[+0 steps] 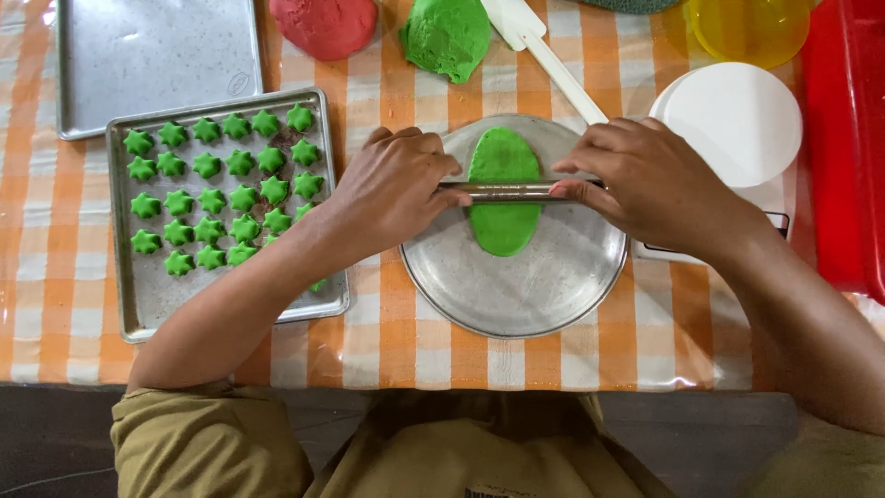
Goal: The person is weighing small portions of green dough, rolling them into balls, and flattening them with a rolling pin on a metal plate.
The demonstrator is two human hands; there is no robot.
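A flat oval of green dough (502, 226) lies on a round metal plate (535, 286) in the middle of the table. A thin metal rolling pin (507, 192) rests across the dough. My left hand (392, 189) grips the pin's left end and my right hand (645, 180) grips its right end. Both hands sit over the plate's upper rim.
A metal tray (138, 304) at the left carries several green star-shaped dough pieces (212, 198). Behind it lies an empty tray (147, 55). Red dough (323, 26), a green dough lump (447, 37), a white spatula (553, 69), white lids (733, 120), a yellow bowl (747, 28) and a red bin (848, 138) stand around.
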